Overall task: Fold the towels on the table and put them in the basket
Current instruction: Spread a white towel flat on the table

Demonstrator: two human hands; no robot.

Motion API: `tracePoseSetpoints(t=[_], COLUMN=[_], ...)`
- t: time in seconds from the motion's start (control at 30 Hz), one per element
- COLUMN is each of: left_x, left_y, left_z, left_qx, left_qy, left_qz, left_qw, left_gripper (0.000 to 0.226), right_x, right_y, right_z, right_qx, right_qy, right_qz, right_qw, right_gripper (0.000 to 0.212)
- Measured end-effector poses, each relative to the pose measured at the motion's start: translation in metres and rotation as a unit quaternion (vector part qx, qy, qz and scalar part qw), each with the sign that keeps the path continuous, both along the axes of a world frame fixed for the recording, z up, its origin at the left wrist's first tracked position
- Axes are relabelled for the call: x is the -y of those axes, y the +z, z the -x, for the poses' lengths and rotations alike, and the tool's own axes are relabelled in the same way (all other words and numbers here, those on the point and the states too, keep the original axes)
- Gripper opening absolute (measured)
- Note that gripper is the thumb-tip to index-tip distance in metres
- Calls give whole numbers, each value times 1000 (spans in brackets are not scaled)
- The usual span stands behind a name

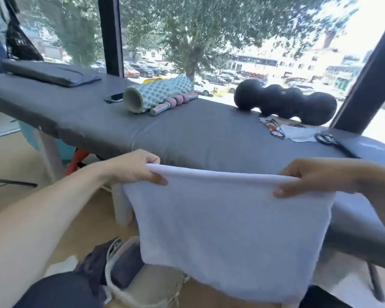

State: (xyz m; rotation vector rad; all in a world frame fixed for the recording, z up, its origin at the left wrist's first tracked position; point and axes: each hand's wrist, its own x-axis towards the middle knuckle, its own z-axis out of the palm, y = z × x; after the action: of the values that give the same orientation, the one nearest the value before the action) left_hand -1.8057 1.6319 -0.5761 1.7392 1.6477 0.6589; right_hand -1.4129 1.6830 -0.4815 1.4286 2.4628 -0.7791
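A white towel (227,227) hangs doubled over in front of the grey massage table (187,134), with its folded edge on top. My left hand (136,167) pinches the towel's upper left corner. My right hand (316,176) pinches the upper right corner. The cloth drops straight down over a pale woven basket (142,285) on the floor, which has dark folded towels (127,265) inside. The towel hides the basket's right part.
On the table lie a teal foam roller (156,92), a pink massage stick (173,103), a phone (115,97), a black ridged roller (285,103), scissors (333,141), cords and a grey cushion (51,73). A window runs behind.
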Motion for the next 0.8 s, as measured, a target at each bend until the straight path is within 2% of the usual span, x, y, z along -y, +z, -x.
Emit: tracePoseSetpoints(t=[0.17,0.2,0.3,0.33,0.47,0.53,0.57,0.6,0.7,0.8], left_x=[-43,-54,-93,-105,-153,-172,-180,-188,-204,-222], left_y=[50,56,62,61,49,40,35,30,23,24], left_z=[-9,-8,-2,0,8,17,21,25,28,29], left_qx=[-39,-38,-47,-61,-100,-89,-79,-73,-103,-97], left_qy=[53,79,171,197,276,323,340,355,374,391], left_qz=[-87,-114,-173,-179,-175,-172,-171,-168,-161,-144], left_qw=[994,990,969,962,940,926,921,917,907,904], left_gripper=[50,48,30,25,16,14,16,19,26,28], right_x=[-11,-19,-56,-71,-117,-138,-148,-154,-171,-186], right_y=[32,33,26,20,-12,-28,-36,-42,-56,-68], right_z=[-78,-90,-115,-120,-116,-111,-109,-106,-93,-86], right_qx=[44,55,79,82,54,101,124,139,114,98], right_qy=[-97,-114,-167,-175,-186,-171,-151,-135,-187,-221], right_qz=[-61,-79,-166,-198,-289,-311,-321,-336,-330,-338], right_qw=[992,989,969,961,937,929,927,922,918,910], right_gripper=[11,18,59,64,44,26,22,28,18,12])
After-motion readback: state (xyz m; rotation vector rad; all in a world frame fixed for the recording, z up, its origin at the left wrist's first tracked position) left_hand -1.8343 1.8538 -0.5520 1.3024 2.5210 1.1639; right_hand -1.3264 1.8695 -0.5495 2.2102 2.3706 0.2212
